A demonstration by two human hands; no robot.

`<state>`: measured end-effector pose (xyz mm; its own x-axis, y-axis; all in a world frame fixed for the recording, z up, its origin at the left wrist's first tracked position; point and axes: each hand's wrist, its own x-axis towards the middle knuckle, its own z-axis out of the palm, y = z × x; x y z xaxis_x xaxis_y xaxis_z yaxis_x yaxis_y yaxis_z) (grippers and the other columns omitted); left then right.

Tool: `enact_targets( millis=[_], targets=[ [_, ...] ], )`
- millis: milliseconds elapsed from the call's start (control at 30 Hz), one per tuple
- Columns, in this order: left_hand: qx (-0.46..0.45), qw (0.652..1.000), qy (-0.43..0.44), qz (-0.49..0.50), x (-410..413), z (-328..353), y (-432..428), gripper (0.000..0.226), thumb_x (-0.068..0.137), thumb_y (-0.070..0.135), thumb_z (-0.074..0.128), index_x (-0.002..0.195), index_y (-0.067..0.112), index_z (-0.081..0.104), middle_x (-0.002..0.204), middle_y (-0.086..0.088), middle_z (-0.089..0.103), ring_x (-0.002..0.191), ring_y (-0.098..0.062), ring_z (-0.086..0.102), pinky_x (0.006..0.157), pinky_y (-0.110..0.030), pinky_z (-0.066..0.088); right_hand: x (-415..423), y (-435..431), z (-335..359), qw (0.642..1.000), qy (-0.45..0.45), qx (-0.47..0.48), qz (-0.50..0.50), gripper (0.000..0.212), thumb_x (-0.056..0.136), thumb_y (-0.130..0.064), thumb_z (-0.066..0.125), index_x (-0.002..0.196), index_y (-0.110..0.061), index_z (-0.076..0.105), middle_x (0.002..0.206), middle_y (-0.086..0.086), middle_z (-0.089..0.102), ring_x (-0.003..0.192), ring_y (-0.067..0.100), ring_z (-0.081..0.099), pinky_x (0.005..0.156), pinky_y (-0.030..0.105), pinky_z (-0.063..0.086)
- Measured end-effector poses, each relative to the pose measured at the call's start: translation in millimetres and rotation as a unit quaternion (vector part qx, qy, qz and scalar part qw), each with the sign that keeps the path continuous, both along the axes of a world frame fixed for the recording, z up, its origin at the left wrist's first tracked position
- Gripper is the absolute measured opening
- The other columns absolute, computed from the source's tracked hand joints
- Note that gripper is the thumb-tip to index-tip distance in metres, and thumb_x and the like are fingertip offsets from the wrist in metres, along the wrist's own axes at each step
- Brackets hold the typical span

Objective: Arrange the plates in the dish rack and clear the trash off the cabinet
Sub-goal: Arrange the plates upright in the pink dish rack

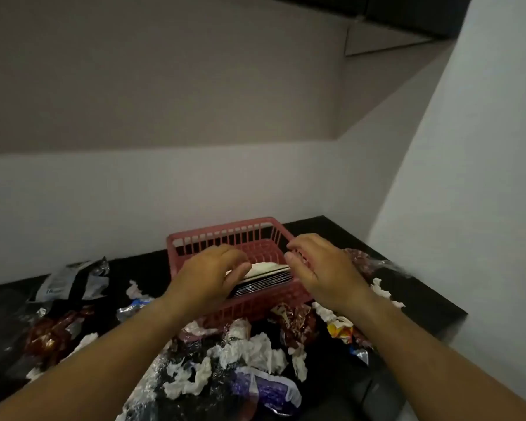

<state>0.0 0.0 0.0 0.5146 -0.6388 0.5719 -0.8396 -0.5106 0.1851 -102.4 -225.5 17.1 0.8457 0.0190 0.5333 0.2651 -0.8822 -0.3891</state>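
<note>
A pink plastic dish rack (225,235) stands on the black cabinet top (386,262) against the white wall. Inside it leans a stack of several plates (268,276), the top one pale, the others showing dark edges. My left hand (208,273) curls over the stack's left side and grips it. My right hand (322,267) has its fingers bent at the stack's right edge, touching the plates. Crumpled white tissues (252,350) and wrappers lie in front of the rack.
Trash covers the counter: a grey-white bag (70,282) at left, a brown shiny wrapper (52,332), a purple packet (271,390) near me, a yellow wrapper (342,328) and clear plastic (368,262) at right. A wall corner rises on the right.
</note>
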Motion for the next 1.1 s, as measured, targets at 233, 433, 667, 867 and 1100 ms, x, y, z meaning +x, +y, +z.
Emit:
enact_targets(
  millis=[233, 433, 667, 867, 1100],
  targets=[
    [0.088, 0.989, 0.119, 0.007, 28, -13, -8, 0.055, 0.082, 0.073, 0.036, 0.101, 0.033, 0.069, 0.09, 0.023, 0.061, 0.081, 0.005, 0.055, 0.072, -0.023, 0.049, 49, -23, -25, 0.995, 0.074, 0.008, 0.071, 0.021, 0.1, -0.037, 0.049, 0.104, -0.024, 0.065, 0.1, -0.015, 0.057, 0.093, 0.001, 0.053, 0.078, 0.022, 0.045],
    [0.06, 0.996, -0.017, 0.057, 28, -14, -19, 0.048, 0.087, 0.065, 0.038, 0.086, 0.025, 0.065, 0.077, 0.019, 0.05, 0.065, 0.001, 0.047, 0.056, -0.014, 0.031, 76, -29, -43, 0.985, 0.11, 0.044, 0.125, 0.031, 0.095, -0.052, 0.038, 0.103, -0.035, 0.063, 0.1, -0.021, 0.057, 0.097, -0.004, 0.054, 0.077, 0.016, 0.043],
    [0.025, 0.977, -0.146, 0.152, 48, 9, -46, 0.051, 0.092, 0.053, 0.043, 0.063, 0.014, 0.06, 0.052, 0.001, 0.054, 0.041, -0.014, 0.042, 0.042, -0.027, 0.039, 108, -37, -17, 0.979, 0.161, 0.068, 0.107, 0.024, 0.088, -0.022, 0.051, 0.108, -0.032, 0.06, 0.098, -0.013, 0.06, 0.082, 0.001, 0.058, 0.06, 0.015, 0.045],
    [0.0, 0.984, 0.165, 0.059, 68, 25, -40, 0.065, 0.087, 0.072, 0.026, 0.101, 0.024, 0.068, 0.097, 0.009, 0.064, 0.089, -0.007, 0.058, 0.081, -0.033, 0.049, 153, -32, 9, 0.989, 0.15, -0.005, 0.017, 0.026, 0.098, -0.025, 0.055, 0.123, -0.026, 0.061, 0.112, 0.0, 0.066, 0.099, 0.021, 0.062, 0.085, 0.043, 0.053],
    [0.057, 0.972, 0.226, -0.007, 24, -49, 32, 0.069, 0.076, 0.073, 0.059, 0.136, 0.041, 0.043, 0.134, 0.035, 0.04, 0.122, 0.014, 0.038, 0.099, -0.007, 0.035, 171, -27, 4, 0.981, 0.155, -0.109, -0.038, 0.018, 0.1, -0.025, 0.047, 0.114, -0.024, 0.057, 0.097, 0.004, 0.065, 0.079, 0.025, 0.06, 0.068, 0.042, 0.055]
  ],
)
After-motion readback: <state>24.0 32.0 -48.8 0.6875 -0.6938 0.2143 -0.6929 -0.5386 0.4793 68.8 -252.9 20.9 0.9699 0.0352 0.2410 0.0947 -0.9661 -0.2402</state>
